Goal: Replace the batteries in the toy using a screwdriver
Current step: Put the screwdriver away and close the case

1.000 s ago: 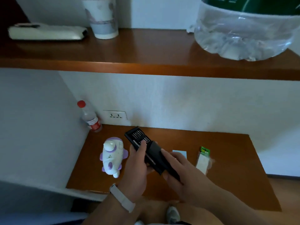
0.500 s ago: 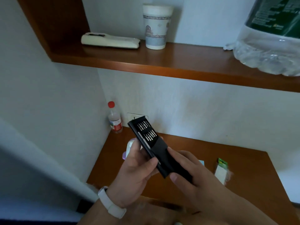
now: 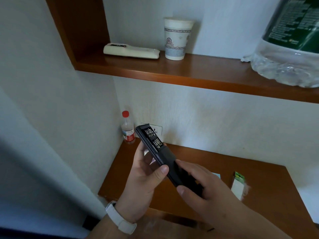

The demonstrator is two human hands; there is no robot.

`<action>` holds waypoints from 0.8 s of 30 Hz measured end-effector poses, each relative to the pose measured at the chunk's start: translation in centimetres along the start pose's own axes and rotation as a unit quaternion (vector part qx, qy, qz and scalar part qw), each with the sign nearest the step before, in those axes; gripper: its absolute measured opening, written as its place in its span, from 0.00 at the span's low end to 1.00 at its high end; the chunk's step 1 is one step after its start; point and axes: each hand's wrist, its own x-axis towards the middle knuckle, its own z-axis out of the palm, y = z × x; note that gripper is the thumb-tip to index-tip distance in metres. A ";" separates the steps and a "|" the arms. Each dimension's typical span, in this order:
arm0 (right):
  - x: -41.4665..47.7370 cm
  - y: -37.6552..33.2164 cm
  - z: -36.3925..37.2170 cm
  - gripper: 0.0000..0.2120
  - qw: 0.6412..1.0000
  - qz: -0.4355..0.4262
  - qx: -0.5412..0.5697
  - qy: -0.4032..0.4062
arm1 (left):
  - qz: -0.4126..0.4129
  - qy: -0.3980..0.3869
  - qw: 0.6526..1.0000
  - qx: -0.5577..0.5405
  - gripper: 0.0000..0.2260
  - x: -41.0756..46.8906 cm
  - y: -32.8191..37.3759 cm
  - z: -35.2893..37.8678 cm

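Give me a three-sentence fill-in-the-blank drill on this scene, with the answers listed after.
1. The left hand and the right hand both grip the ____ bit case.
2. The small bottle beside the wall socket has a ____ cap.
3. On the shelf, the paper cup stands to the ____ of the remote control.

Missing words: black; red; right
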 end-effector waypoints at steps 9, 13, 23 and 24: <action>-0.6 -1.1 -0.6 0.23 1.000 0.018 -0.008 -0.021 | 0.005 0.037 0.998 -0.049 0.38 0.1 0.3 -0.6; -0.9 -1.2 -0.8 0.23 0.999 0.019 -0.010 -0.040 | -0.002 0.053 0.994 -0.092 0.38 0.1 0.5 -1.5; -1.2 -0.6 -1.1 0.25 0.998 0.016 -0.014 -0.058 | -0.001 0.054 0.991 -0.120 0.40 0.3 0.7 -1.9; -1.2 -0.6 -1.2 0.25 0.998 0.016 -0.016 -0.061 | -0.002 0.055 0.991 -0.123 0.40 0.3 0.7 -1.9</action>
